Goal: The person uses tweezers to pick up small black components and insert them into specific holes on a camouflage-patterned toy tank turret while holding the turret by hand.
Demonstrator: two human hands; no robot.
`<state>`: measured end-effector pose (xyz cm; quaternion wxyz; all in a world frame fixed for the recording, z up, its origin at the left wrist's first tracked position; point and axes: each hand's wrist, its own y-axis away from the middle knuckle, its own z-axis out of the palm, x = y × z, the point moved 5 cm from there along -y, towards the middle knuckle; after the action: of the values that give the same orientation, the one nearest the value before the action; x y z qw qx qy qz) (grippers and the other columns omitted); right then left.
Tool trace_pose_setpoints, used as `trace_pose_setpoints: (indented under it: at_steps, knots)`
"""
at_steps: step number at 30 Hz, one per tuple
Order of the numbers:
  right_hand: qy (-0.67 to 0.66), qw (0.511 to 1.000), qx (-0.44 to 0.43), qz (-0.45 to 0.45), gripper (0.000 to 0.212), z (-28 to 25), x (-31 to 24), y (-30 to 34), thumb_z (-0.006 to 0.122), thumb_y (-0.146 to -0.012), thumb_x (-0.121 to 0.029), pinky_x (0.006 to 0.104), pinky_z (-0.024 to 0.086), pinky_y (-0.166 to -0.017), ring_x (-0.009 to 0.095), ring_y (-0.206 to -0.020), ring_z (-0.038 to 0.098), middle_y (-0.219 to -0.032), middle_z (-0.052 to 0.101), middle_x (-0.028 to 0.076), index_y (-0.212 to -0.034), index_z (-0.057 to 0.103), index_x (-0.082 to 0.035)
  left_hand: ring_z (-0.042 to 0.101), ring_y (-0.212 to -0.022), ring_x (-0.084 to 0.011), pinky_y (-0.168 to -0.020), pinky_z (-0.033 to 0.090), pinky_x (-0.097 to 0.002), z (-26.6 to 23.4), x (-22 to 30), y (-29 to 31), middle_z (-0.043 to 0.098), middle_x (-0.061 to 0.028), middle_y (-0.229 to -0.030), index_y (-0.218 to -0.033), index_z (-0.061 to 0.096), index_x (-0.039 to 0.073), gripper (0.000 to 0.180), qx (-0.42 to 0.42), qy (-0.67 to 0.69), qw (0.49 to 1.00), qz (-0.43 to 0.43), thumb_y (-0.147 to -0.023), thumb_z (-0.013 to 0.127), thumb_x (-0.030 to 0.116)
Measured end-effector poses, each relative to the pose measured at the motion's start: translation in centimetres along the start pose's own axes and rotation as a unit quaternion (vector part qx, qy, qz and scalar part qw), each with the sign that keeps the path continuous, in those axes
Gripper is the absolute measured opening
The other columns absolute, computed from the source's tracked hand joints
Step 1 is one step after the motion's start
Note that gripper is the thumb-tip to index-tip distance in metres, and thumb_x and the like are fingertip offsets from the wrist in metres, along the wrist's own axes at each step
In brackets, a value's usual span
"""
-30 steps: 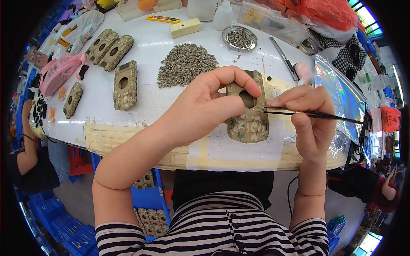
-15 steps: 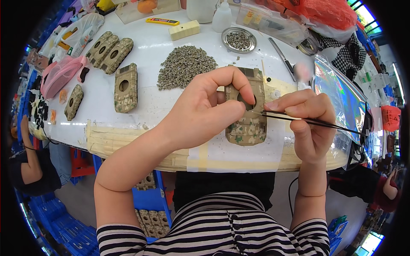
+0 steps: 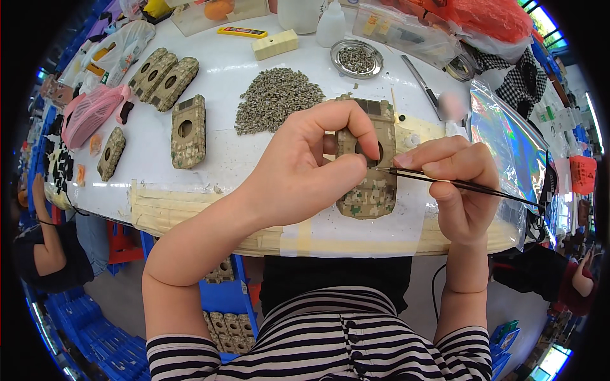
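A camouflage-patterned toy tank hull point(image 3: 366, 198) with a round hole lies on white paper in front of me. My left hand point(image 3: 298, 162) is closed on it, thumb and index finger curled over the hole. In my right hand point(image 3: 467, 181) a pair of slim black tweezers point(image 3: 480, 186) is pinched. The tweezer tips sit beside the left thumb tip, close to the hole's edge. Whether a tiny part is between the tips is too small to tell. Left of the hull is a heap of small camouflage-coloured parts point(image 3: 276, 98).
More hulls point(image 3: 189, 132) stand at the left. A metal dish point(image 3: 370, 74) of small parts, a wooden block point(image 3: 274, 45), a white squeeze bottle point(image 3: 331, 26) and a knife-like tool point(image 3: 419, 81) lie beyond. Clear plastic bags point(image 3: 508, 146) cover the right side.
The tweezer arms have come closer together in my right hand, tips staying by the left thumb. My left hand and the hull keep their places; the view shifts slightly.
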<state>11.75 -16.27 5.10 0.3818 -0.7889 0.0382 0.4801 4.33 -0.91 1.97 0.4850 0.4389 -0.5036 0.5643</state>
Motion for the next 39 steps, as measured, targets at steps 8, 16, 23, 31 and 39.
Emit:
trace_pose_setpoints:
  at_steps: [8, 16, 23, 31, 39]
  knots:
    - [-0.001, 1.000, 0.000, -0.005, 0.018, 0.11, 0.08, 0.04, 0.068, -0.080, -0.011, 0.0293, 0.050, -0.070, 0.022, -0.080, 0.063, -0.084, 0.064, 0.016, -0.083, 0.056, 0.001, 0.047, -0.079, -0.0058, -0.069, 0.039, -0.0195, -0.07, 0.03, 0.05, 0.052, -0.0014, -0.086, -0.085, 0.054, 0.001, 0.009, 0.001, -0.009, 1.000, -0.011, -0.077, 0.051, 0.001]
    - [-0.042, 0.999, 0.013, 0.011, 0.019, 0.05, 0.16, 0.11, 0.068, -0.081, -0.013, 0.0293, 0.048, -0.072, 0.022, -0.082, 0.063, -0.086, 0.064, 0.016, -0.086, 0.056, 0.001, 0.048, -0.080, -0.0056, -0.069, 0.039, -0.0195, 0.00, 0.06, 0.09, 0.052, -0.0012, -0.086, -0.085, 0.054, 0.002, 0.010, 0.003, -0.005, 1.000, -0.025, -0.077, 0.050, 0.000]
    - [-0.016, 1.000, 0.003, 0.006, 0.018, 0.01, 0.24, 0.05, 0.066, -0.083, -0.013, 0.0307, 0.049, -0.075, 0.022, -0.083, 0.062, -0.087, 0.062, 0.015, -0.089, 0.055, 0.001, 0.048, -0.081, -0.0060, -0.071, 0.040, -0.0201, -0.01, 0.02, 0.12, 0.052, -0.0014, -0.087, -0.085, 0.053, 0.002, 0.010, 0.004, -0.012, 1.000, -0.019, -0.077, 0.050, -0.001]
    - [-0.036, 0.999, -0.005, 0.004, 0.016, 0.06, 0.44, -0.04, 0.064, -0.084, -0.011, 0.0319, 0.049, -0.076, 0.022, -0.084, 0.062, -0.088, 0.062, 0.015, -0.089, 0.055, 0.001, 0.048, -0.081, -0.0063, -0.072, 0.040, -0.0204, 0.03, 0.09, 0.14, 0.052, -0.0013, -0.086, -0.085, 0.053, 0.002, 0.010, 0.005, -0.012, 1.000, -0.021, -0.076, 0.049, -0.001]
    - [-0.044, 0.999, -0.003, -0.004, 0.016, 0.03, 0.36, -0.10, 0.062, -0.085, -0.011, 0.0319, 0.050, -0.076, 0.023, -0.083, 0.063, -0.086, 0.062, 0.016, -0.089, 0.055, 0.002, 0.047, -0.080, -0.0059, -0.070, 0.039, -0.0200, -0.06, 0.10, 0.11, 0.051, -0.0010, -0.086, -0.085, 0.053, 0.002, 0.010, 0.007, -0.024, 1.000, -0.016, -0.076, 0.050, 0.000]
